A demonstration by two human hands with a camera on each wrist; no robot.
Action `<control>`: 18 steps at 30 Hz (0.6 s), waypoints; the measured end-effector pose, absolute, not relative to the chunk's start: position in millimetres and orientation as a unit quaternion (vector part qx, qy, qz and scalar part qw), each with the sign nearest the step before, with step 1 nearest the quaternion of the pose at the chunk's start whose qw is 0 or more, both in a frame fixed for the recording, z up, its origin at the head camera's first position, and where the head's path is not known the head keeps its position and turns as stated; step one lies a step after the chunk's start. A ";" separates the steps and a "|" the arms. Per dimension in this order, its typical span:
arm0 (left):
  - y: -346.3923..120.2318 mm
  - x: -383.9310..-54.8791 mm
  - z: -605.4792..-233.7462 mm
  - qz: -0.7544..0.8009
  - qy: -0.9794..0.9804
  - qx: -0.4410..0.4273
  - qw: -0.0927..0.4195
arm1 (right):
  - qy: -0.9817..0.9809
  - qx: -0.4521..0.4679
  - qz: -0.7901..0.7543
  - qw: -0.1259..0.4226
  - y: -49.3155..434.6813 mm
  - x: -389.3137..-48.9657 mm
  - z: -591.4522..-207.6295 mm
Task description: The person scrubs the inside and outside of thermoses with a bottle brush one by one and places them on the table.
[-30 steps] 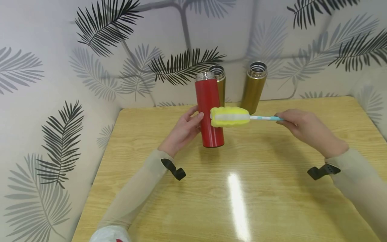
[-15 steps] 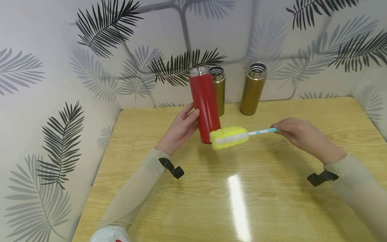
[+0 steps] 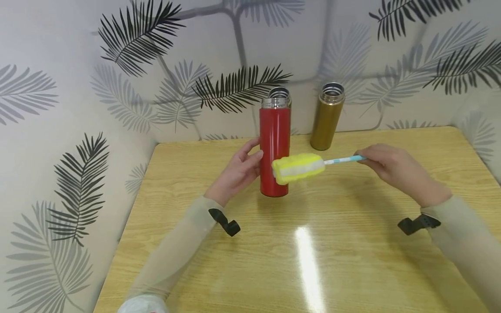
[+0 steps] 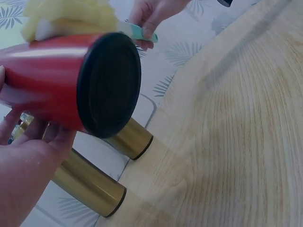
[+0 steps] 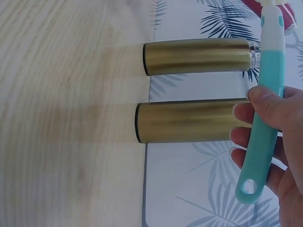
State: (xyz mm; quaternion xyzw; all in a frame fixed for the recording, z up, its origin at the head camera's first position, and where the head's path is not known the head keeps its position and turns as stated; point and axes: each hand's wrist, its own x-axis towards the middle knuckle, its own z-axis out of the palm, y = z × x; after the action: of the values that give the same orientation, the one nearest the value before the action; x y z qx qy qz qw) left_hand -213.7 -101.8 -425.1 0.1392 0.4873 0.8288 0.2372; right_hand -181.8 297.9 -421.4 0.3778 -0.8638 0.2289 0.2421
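Observation:
My left hand (image 3: pixel 239 174) grips a red thermos flask (image 3: pixel 274 139) around its lower half and holds it upright, its steel neck uncapped. In the left wrist view the dark base of the red flask (image 4: pixel 111 85) shows, raised above the table. My right hand (image 3: pixel 391 165) pinches the teal and white handle (image 5: pixel 265 109) of a bottle brush between thumb and fingers. The brush's yellow and white sponge head (image 3: pixel 299 168) lies sideways, overlapping the lower right side of the red flask in the head view.
Two gold flasks without lids stand at the back of the wooden table (image 3: pixel 235 261) by the wall. The right gold flask (image 3: pixel 328 117) is in full view; the left gold flask (image 3: pixel 280 92) is mostly hidden behind the red one. Leaf-patterned wallpaper (image 3: pixel 156 100) covers the walls.
The red flask tilted and rose slightly to the left, then came back right, upright and lower. The sponge head dipped to the flask's base, then rose partway up its side.

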 end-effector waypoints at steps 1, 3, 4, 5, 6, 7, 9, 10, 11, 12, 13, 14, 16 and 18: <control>-101.8 -213.2 -425.6 0.830 0.481 0.142 0.242 | -0.865 0.375 0.229 0.242 298.4 -182.2 -420.1; -101.7 -212.1 -425.7 0.829 0.476 0.149 0.253 | -0.867 0.370 0.230 0.244 299.1 -183.3 -417.3; -101.5 -211.8 -425.9 0.827 0.475 0.152 0.259 | -0.867 0.368 0.230 0.245 299.3 -183.9 -415.7; -101.3 -211.2 -425.7 0.821 0.482 0.156 0.264 | -0.868 0.365 0.229 0.246 299.5 -184.4 -414.2; -100.9 -210.4 -425.2 0.811 0.494 0.159 0.269 | -0.869 0.362 0.227 0.248 299.7 -184.7 -412.6; -99.8 -209.9 -425.0 0.802 0.506 0.162 0.273 | -0.870 0.360 0.226 0.250 299.7 -185.0 -411.0; -97.8 -209.5 -425.0 0.780 0.536 0.166 0.277 | -0.870 0.356 0.224 0.256 299.5 -185.8 -407.6; -96.7 -209.1 -424.6 0.772 0.547 0.167 0.279 | -0.871 0.352 0.224 0.260 299.5 -186.2 -406.0; -95.8 -208.8 -424.3 0.764 0.557 0.168 0.280 | -0.871 0.349 0.224 0.263 299.7 -186.9 -404.9; -94.9 -208.6 -424.3 0.758 0.565 0.167 0.279 | -0.871 0.347 0.223 0.267 299.9 -187.5 -403.2; -94.2 -208.6 -424.5 0.756 0.568 0.166 0.279 | -0.872 0.344 0.222 0.270 300.2 -188.2 -401.3; -94.0 -208.4 -424.5 0.754 0.572 0.162 0.279 | -0.872 0.340 0.220 0.274 300.8 -189.0 -399.5; -93.8 -207.6 -423.6 0.752 0.575 0.158 0.280 | -0.875 0.331 0.215 0.280 302.6 -189.9 -395.9; -94.1 -207.4 -423.4 0.749 0.581 0.155 0.280 | -0.876 0.327 0.212 0.286 304.0 -190.3 -391.7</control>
State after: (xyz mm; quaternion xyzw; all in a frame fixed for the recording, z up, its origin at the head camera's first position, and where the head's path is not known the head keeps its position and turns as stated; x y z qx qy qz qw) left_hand -207.4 -94.1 -423.4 0.1547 0.5807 0.7487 0.2799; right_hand -190.3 304.0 -391.7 0.3267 -0.8756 0.2115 0.2861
